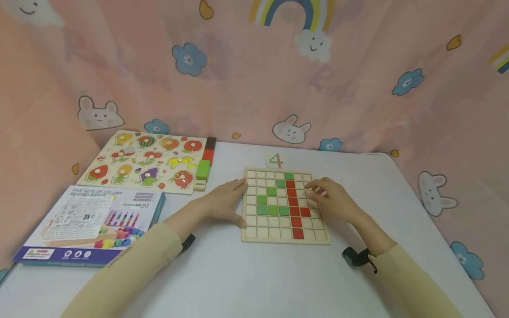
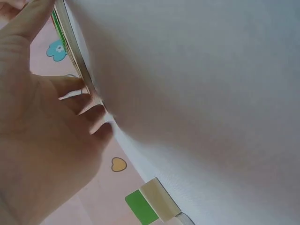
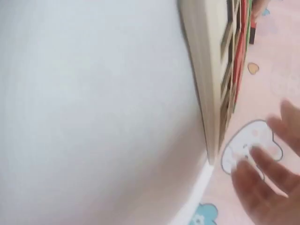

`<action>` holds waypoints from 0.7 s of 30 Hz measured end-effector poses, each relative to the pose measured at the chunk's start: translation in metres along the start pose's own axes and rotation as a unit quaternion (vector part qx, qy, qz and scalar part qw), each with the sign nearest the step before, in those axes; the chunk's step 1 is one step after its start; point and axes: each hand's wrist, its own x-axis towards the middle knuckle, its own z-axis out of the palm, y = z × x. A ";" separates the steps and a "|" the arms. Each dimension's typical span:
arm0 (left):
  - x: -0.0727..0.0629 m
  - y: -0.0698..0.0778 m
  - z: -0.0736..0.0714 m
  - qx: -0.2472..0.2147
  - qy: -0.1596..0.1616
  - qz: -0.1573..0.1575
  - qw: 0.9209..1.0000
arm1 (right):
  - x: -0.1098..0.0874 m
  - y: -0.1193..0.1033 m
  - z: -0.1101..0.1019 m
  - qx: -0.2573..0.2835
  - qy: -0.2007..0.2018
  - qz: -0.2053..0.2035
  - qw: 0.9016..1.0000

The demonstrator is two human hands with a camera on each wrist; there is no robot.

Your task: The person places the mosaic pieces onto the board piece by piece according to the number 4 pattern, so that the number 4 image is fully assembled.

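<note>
A wooden grid board (image 1: 270,240) lies flat on the white table, its rim and dividers forming small square cells. Red tiles (image 1: 293,202) run down one column, with another beside it. Green tiles (image 1: 272,210) make a slanted line and a short row to the left. My left hand (image 1: 224,201) touches the board's left edge, thumb near the lower corner; the left wrist view shows its fingertips against the board's side (image 2: 77,51). Over the right-hand cells hovers my right hand (image 1: 332,196), its fingers loosely bent and apart, with nothing visible between them.
A small pattern card (image 1: 276,160) with a similar green and red figure lies behind the board. To the left are a fruit peg puzzle (image 1: 168,176), a beaded-toy box (image 1: 79,221), and green (image 1: 203,170), red (image 1: 208,154) and black (image 1: 210,143) pieces. A pink printed curtain hangs behind.
</note>
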 end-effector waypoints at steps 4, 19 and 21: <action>0.000 0.005 -0.004 0.059 0.102 0.008 0.993 | 0.002 0.004 -0.012 -0.139 0.113 -0.038 0.983; -0.008 0.008 0.005 0.043 0.197 -0.150 0.968 | 0.009 0.015 -0.005 -0.252 0.003 0.074 0.965; -0.008 0.008 0.005 0.041 0.197 -0.153 0.967 | 0.008 0.013 -0.006 -0.248 0.005 0.077 0.966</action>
